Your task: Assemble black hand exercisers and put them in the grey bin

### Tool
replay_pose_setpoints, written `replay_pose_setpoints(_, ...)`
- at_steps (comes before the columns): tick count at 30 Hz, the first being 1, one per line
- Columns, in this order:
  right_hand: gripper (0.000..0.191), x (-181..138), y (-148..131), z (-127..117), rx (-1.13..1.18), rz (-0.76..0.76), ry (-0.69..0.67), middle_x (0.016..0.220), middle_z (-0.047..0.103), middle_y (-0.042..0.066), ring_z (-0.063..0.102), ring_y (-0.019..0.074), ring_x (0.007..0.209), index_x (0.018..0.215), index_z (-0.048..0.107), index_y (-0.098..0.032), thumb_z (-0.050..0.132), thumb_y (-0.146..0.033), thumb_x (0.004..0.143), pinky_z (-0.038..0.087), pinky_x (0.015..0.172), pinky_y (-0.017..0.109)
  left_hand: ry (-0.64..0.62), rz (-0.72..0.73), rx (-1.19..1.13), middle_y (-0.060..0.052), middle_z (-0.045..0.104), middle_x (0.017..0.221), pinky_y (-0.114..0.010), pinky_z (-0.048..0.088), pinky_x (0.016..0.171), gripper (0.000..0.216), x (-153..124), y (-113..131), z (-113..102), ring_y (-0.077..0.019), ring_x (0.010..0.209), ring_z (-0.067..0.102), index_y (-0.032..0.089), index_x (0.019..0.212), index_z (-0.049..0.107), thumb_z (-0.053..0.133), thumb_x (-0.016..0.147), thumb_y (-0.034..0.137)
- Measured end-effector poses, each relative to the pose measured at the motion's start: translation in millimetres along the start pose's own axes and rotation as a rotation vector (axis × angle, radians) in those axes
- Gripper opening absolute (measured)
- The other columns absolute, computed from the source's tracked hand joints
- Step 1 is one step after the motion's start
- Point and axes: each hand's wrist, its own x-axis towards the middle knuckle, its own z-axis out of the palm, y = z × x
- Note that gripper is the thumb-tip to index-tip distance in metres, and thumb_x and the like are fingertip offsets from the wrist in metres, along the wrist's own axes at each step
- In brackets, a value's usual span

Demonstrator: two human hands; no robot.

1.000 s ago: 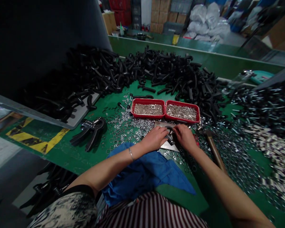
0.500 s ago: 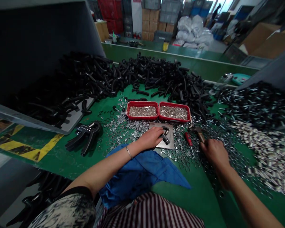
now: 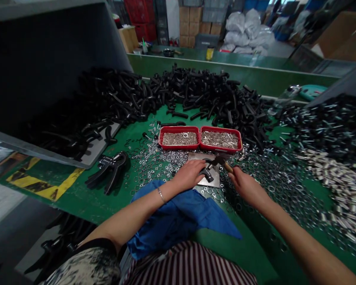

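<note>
My left hand (image 3: 190,173) is closed on a black curved handle part (image 3: 208,174) with metal fittings, holding it down on a square metal plate (image 3: 215,181). In my right hand (image 3: 245,183) is a hammer (image 3: 228,167) with a wooden handle. The dark hammer head is right over or against the part's upper right side; whether it touches cannot be made out. My left fingers hide some of the part. Two red trays stand just behind the plate: the left tray (image 3: 178,148) holds tiny metal pieces, the right tray (image 3: 222,150) small pins.
Black handles (image 3: 192,87) lie heaped across the back and in the grey bin (image 3: 118,39) at left. An assembled pair of handles (image 3: 111,170) sits left. Metal rings (image 3: 273,190) are strewn around; metal sleeves (image 3: 341,190) and black bolts (image 3: 338,122) pile at right. A blue cloth (image 3: 178,221) hangs at the front edge.
My right hand has swung the hammer leftward from beside the red screwdriver to over the part on the plate. My left hand has kept its hold. The screwdriver is now hidden.
</note>
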Motion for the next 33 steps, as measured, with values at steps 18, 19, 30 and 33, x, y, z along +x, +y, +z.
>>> replay_pose_setpoints(18,0.036,-13,22,0,0.818,0.233,0.147,0.074,0.064,0.0,0.051,0.0148,0.046,0.104,0.053,-0.025,0.054,-0.058,0.089,0.039,0.041,0.027,0.091,-0.206,-0.192,-0.016,0.062,0.123,-0.05,0.043,0.105,0.073,10,0,1,-0.0313,0.118,0.056,0.012,0.145,0.035,0.067,0.083,0.033)
replay_pose_setpoints(19,0.037,-15,37,-4,0.815,0.294,0.204,0.074,0.064,0.001,0.05,0.0153,0.045,0.103,0.053,-0.025,0.056,-0.058,0.087,0.039,0.041,0.028,0.074,-0.248,-0.303,-0.014,0.064,0.118,-0.048,0.047,0.101,0.069,13,-1,-1,-0.0287,0.111,0.06,0.013,0.145,0.037,0.065,0.086,0.035)
replay_pose_setpoints(30,0.043,15,99,0,-0.277,0.044,0.183,0.092,0.068,0.016,0.064,0.03,0.089,0.09,0.065,-0.017,0.037,-0.048,0.098,0.046,0.078,0.041,0.079,-0.373,-0.103,-0.011,0.062,0.118,-0.047,0.039,0.105,0.039,4,-6,5,-0.0288,0.117,0.052,0.016,0.115,0.059,0.06,0.09,0.046)
replay_pose_setpoints(33,0.044,19,65,15,-0.331,0.109,0.091,0.093,0.069,0.015,0.066,0.0282,0.081,0.087,0.06,-0.019,0.04,-0.056,0.097,0.042,0.058,0.034,0.091,-0.394,-0.01,-0.015,0.058,0.125,-0.048,0.037,0.104,0.06,5,9,17,-0.0324,0.12,0.049,0.013,0.123,0.054,0.064,0.084,0.057)
